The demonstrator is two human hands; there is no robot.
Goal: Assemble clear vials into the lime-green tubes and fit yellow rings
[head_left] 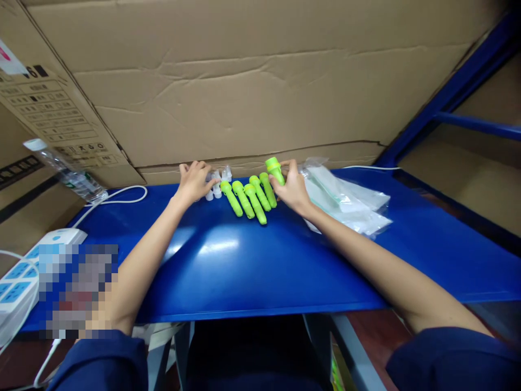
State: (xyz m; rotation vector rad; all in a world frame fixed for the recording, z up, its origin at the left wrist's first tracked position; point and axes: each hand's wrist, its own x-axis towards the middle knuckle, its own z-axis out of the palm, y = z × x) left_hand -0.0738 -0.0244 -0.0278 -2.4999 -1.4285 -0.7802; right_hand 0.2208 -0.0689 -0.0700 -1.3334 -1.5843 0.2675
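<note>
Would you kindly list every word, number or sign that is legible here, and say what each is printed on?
"6": large dark digit on the cardboard box at upper left, followed by a dark block.
Printed table and row of handling symbols below it on the same box: too small to read.
Label on the plastic water bottle: blurred, unreadable.
Power strip: no readable marking.
Green flashlights and clear plastic bags: no text visible.
</note>
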